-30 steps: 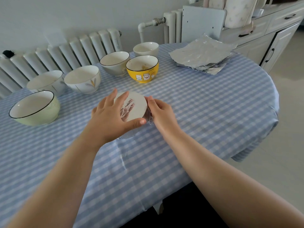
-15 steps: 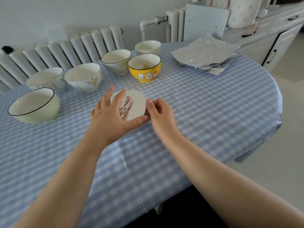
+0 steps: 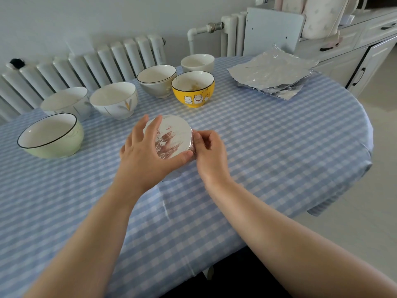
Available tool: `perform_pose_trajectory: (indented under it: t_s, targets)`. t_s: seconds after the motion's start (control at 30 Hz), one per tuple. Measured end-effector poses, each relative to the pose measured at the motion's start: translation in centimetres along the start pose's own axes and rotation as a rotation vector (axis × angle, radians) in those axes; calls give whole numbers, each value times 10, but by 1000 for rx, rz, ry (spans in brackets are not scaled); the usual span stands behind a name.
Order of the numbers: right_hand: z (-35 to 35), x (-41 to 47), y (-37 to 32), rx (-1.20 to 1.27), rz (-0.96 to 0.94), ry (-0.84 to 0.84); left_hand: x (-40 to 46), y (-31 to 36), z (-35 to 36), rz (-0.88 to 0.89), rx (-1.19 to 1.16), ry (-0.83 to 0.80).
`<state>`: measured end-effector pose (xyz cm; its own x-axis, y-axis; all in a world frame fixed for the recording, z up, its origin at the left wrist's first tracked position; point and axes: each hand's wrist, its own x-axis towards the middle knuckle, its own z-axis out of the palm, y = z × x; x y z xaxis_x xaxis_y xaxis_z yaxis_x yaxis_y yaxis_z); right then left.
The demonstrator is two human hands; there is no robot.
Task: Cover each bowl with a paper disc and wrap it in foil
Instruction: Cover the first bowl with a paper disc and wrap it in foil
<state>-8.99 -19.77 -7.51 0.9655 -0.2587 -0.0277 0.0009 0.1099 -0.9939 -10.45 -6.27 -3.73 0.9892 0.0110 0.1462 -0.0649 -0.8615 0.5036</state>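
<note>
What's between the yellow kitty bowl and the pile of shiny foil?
Nothing. In the head view, only bare blue checked tablecloth lies between the yellow bowl and the foil sheets.

I am looking into a home kitchen or dining corner. A rounded table [image 3: 279, 160] wears a blue-and-white checked cloth, and 6 open ceramic bowls stand on it, 1 of them a yellow bowl [image 3: 193, 89] with cartoon cats. White ribbed radiators [image 3: 90, 67] line the pale wall behind. At the far right I see white cabinets [image 3: 352, 61] with dark handles and a drawer above.
</note>
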Motion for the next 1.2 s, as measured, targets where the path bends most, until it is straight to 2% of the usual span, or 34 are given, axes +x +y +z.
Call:
perform_pose_trajectory:
  t_s: [0.43, 0.9, 1.07, 1.2]
  targets:
    - [6, 1, 1, 237, 211, 40, 1, 0, 0, 3, 2, 4]
    - [10, 18, 6, 302, 287, -2, -1, -6, 1, 6, -68, 40]
    - [12, 20, 10, 443, 392, -48, 2, -8, 2, 3, -87, 47]
    - [14, 21, 10, 477, 403, -58, 2, -14, 3, -6, -141, 60]
